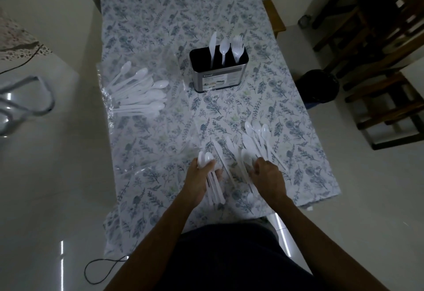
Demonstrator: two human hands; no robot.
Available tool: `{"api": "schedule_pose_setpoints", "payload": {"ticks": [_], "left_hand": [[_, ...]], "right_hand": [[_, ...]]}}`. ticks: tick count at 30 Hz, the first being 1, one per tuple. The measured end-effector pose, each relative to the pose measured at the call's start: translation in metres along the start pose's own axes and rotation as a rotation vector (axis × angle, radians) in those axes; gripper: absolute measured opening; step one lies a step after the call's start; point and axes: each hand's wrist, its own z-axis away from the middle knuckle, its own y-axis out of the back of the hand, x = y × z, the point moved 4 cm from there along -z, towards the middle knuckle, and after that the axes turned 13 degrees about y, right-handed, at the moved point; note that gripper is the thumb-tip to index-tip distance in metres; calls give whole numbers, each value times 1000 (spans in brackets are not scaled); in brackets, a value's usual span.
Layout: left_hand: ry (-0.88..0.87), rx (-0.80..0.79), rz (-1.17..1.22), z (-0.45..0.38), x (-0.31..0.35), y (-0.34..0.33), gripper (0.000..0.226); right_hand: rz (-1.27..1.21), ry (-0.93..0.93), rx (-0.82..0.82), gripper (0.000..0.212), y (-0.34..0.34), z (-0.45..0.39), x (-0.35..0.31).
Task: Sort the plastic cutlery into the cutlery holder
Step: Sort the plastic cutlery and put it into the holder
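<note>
Plastic cutlery (257,144) scattered on the near part of the desk (298,157), mostly spoons fanned out, with what look like knives among them, though dim light makes the sorting hard to call. Left hand (199,180) wrapped around a bundle of spoons (214,187), bowls poking out past the thumb, handles trailing back toward the body; grip closed on that bundle. Right hand (268,176) down on the loose pile, fingers curled into it; whether that grip has pinched a piece or only rests on top, impossible to tell from here. Cutlery holder (219,70) standing upright well beyond the hands, mid-desk, already carrying a knife, a spoon and forks in separate slots. Second heap of spoons (140,91) lying on clear plastic wrap (107,98) off to the left, well apart from the holder.

Risk from here: bundle in the left hand held loosely at the necks, so a reach forward could let handles slide out and clatter. Slick, look-alike white pieces in poor light, so a knife easily dropped into the spoon slot. Light holder, top-heavy once loaded; a careless shove might tip it.
</note>
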Motion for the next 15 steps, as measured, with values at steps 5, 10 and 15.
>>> {"api": "schedule_pose_setpoints", "payload": {"ticks": [5, 10, 15], "left_hand": [[46, 12, 47, 4, 0, -3, 11], [53, 17, 13, -2, -3, -11, 44], [-47, -37, -81, 0, -3, -21, 38]], "right_hand": [[-102, 12, 48, 8, 11, 8, -11], [-386, 198, 8, 11, 25, 19, -71], [-407, 290, -39, 27, 18, 16, -87]]}}
